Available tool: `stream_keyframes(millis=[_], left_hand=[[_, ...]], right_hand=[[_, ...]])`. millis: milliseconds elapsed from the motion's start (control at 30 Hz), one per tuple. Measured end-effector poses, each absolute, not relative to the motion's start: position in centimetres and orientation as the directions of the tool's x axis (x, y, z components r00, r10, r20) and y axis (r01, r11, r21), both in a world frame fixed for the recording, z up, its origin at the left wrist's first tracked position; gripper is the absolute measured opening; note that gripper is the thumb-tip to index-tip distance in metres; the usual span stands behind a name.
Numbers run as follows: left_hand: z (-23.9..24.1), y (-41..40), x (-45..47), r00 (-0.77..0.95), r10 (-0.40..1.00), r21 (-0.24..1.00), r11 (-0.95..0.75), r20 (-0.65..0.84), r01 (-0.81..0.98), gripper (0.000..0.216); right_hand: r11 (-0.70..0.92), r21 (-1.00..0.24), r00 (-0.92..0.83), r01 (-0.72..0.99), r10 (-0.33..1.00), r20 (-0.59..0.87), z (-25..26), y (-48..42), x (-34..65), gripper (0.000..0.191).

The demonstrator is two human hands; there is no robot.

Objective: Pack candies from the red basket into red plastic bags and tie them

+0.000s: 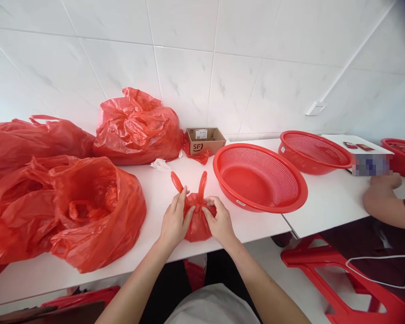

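Left hand (176,217): pinching the gathered neck of a small, rounded red plastic bag (198,228) between thumb and fingers.
Right hand (220,219): pinching the same neck from the opposite side.
Bag's place: resting on a long white table (158,191), near the front edge.
Handle ends (202,183): sticking up above the neck.
Round red perforated plastic basin (248,182): standing just right.
Large open red plastic bag (126,225): slumped at left.
Brown open cardboard box (213,146): sitting behind.

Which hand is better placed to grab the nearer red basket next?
Right, probably: the right hand is on the basket's side and closer to it. The left hand is on the far side of the small red bag. Both hands are on that bag now.
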State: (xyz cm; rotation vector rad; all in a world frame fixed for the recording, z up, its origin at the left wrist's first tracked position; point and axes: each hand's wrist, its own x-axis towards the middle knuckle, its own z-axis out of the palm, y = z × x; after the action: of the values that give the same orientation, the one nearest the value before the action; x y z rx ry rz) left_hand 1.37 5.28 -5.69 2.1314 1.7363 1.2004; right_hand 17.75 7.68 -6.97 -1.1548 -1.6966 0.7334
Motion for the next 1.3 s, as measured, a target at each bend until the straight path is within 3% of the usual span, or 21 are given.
stream_keyframes(millis=[133,433,600,800,967,1300], left_hand=[[-6.5,4.9,1.1,0.029,0.872,0.530,-0.323,0.488,0.784,0.057],[-8.0,3.9,-0.7,0.069,0.885,0.500,-0.323,0.460,0.803,0.043],[-8.0,3.4,-0.3,0.091,0.874,0.486,-0.348,0.476,0.802,0.044],[-8.4,3.5,1.7,0.086,0.912,0.474,-0.287,0.401,0.832,0.057],[-9.5,3.7,1.9,0.151,0.921,0.438,-0.308,0.358,0.845,0.063],[-10.4,3.8,2.0,0.187,0.941,0.409,-0.293,0.281,0.864,0.056]], right_hand=[[0.439,-0.823,-0.147,0.360,0.898,0.415,-7.4,7.7,18.2,0.007],[0.370,-0.837,-0.057,0.402,0.923,0.381,-8.0,8.1,21.6,0.011],[0.418,-0.807,-0.143,0.418,0.907,0.396,-6.7,8.0,21.9,0.019],[0.424,-0.669,-0.186,0.610,0.898,0.400,-8.6,8.2,19.4,0.049],[0.446,-0.560,-0.221,0.698,0.879,0.423,-11.1,7.7,18.7,0.051],[0.430,-0.503,-0.260,0.749,0.890,0.374,-11.4,8.0,18.7,0.053]])
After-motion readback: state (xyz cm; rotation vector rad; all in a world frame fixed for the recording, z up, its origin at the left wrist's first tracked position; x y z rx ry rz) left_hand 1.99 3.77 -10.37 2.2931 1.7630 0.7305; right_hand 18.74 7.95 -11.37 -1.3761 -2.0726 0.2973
